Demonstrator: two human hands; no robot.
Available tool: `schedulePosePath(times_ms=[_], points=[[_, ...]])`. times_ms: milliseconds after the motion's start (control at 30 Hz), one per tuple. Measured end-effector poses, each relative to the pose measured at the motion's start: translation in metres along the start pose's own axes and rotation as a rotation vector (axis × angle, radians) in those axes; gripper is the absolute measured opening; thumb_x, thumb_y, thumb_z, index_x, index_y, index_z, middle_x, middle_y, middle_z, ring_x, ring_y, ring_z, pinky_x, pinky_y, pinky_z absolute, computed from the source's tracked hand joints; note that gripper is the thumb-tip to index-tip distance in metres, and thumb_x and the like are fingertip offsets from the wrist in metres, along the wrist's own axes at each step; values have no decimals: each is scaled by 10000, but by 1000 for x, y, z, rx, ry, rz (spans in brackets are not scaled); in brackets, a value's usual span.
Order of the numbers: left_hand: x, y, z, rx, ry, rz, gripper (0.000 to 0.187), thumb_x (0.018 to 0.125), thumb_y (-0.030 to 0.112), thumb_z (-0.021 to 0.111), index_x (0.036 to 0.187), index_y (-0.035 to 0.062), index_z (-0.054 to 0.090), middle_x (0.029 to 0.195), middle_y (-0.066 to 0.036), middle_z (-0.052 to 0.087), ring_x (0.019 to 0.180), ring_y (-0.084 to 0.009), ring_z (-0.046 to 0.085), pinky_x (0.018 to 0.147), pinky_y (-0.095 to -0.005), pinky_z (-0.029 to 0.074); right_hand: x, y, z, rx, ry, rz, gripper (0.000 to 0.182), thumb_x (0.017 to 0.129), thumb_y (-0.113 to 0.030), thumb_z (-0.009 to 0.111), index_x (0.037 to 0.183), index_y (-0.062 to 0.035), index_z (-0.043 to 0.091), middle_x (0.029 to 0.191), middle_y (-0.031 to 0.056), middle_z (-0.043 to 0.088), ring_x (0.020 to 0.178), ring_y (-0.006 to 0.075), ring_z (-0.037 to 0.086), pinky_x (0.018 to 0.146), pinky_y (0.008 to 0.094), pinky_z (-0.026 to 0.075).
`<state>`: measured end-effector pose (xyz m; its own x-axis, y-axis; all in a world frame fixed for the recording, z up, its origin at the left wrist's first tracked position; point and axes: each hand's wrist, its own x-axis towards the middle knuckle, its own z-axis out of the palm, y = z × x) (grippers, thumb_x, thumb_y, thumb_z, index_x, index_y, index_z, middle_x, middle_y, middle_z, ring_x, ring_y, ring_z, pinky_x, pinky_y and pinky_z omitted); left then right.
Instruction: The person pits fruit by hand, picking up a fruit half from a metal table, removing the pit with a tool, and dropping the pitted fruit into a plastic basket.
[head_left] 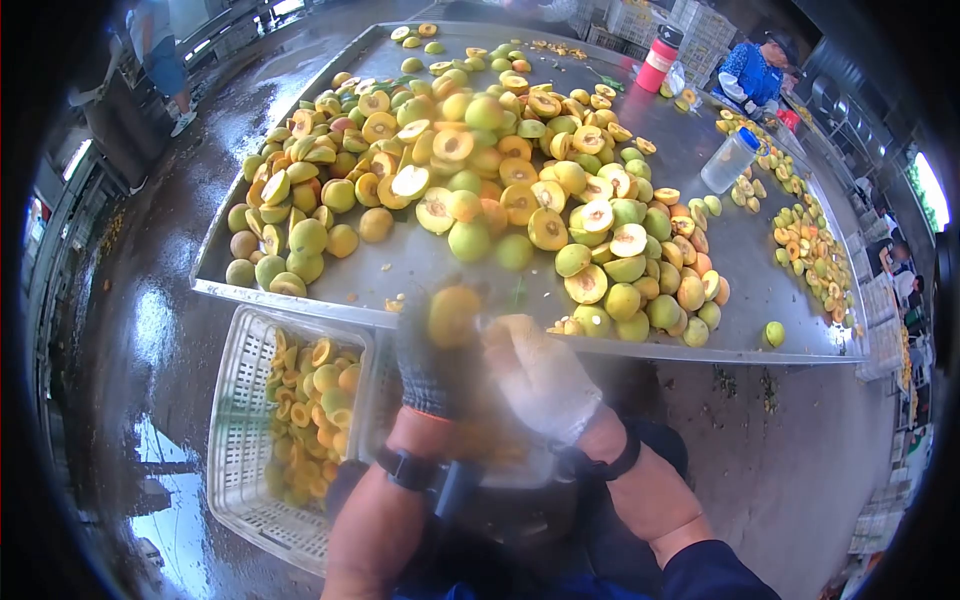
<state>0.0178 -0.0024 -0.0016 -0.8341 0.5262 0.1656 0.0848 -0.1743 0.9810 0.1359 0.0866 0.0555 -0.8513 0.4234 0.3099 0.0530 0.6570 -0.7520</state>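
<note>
My left hand (424, 350), in a dark knitted glove with an orange cuff, is closed around a yellow peach (455, 316) in front of the table's near edge. Just to its right, my right hand (540, 375) wears a white glove, its fingers curled close to the peach. Anything it grips is hidden by blur. Beyond both hands spreads a large heap of green-yellow peaches (515, 172), many cut in half with stones or hollows showing. A smear lies over the middle of the view.
Below the metal table (400, 260), a white plastic crate (240, 400) at left holds halved peaches. A blurred pale container (520, 468) sits under my hands. On the table stand a clear bottle (731, 162) and a pink flask (659, 60). Another person (752, 75) works at the far right.
</note>
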Motion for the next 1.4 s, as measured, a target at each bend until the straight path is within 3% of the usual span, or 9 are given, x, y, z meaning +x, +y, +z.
schedulePosePath(times_ms=[100,667,767,900,1033,1100,1167,1267,1400], points=[[0,-5,1,-28,-9,8,510,985,455,472,1254,47,618,1174,-149,677,1090,-304,658,991,-447,533,2,-16,1,-271,34,-32,279,936,-194,668,1171,-87,562,804,159,701,691,414,678,605,504,532],[-2,2,-3,-509,32,-179,430,945,354,563,1164,-12,617,1027,-168,679,969,-305,672,924,-454,556,3,-28,20,-405,-41,42,293,979,-353,602,982,-62,564,659,164,635,606,400,662,557,515,527],[-3,8,-5,-164,-23,88,335,906,272,697,1090,-2,640,964,-122,686,911,-287,678,866,-434,562,9,-31,9,-416,-181,64,333,987,-376,578,968,-44,577,723,200,660,681,417,678,608,530,535],[17,18,-28,720,-232,779,339,798,197,861,1000,10,663,912,-63,698,870,-262,688,780,-383,549,14,-21,-11,-381,-305,-26,316,985,-340,564,954,-25,582,734,221,666,697,435,674,628,549,527],[9,11,-22,383,-306,396,216,850,159,742,1041,64,711,1034,-102,720,961,-290,693,844,-404,546,18,-14,-21,-265,-434,57,334,988,-342,553,982,-11,598,805,256,681,797,450,684,714,549,539],[7,9,-24,484,-351,475,359,858,293,807,1044,17,672,967,-86,703,899,-268,691,807,-408,554,12,-15,-16,-248,-380,140,360,993,-365,546,1013,-8,592,815,264,686,816,454,688,736,547,546],[1,-1,5,-286,-54,-7,363,903,323,740,1084,18,661,992,-108,701,901,-264,691,831,-398,567,2,-25,3,-321,-218,243,353,994,-362,542,1023,-11,575,782,266,679,785,455,689,713,550,547],[-9,-13,7,-490,96,-221,345,983,313,596,1145,11,638,1012,-142,697,899,-247,695,855,-352,584,-1,-18,10,-337,-241,224,341,994,-353,538,1037,-16,552,749,266,672,748,454,687,689,554,548],[5,-3,-11,355,-207,303,293,1001,253,562,1133,5,644,1014,-143,699,903,-240,698,846,-346,583,8,12,2,-227,-340,-33,372,990,-369,550,998,0,590,761,279,665,761,471,678,696,557,541]])
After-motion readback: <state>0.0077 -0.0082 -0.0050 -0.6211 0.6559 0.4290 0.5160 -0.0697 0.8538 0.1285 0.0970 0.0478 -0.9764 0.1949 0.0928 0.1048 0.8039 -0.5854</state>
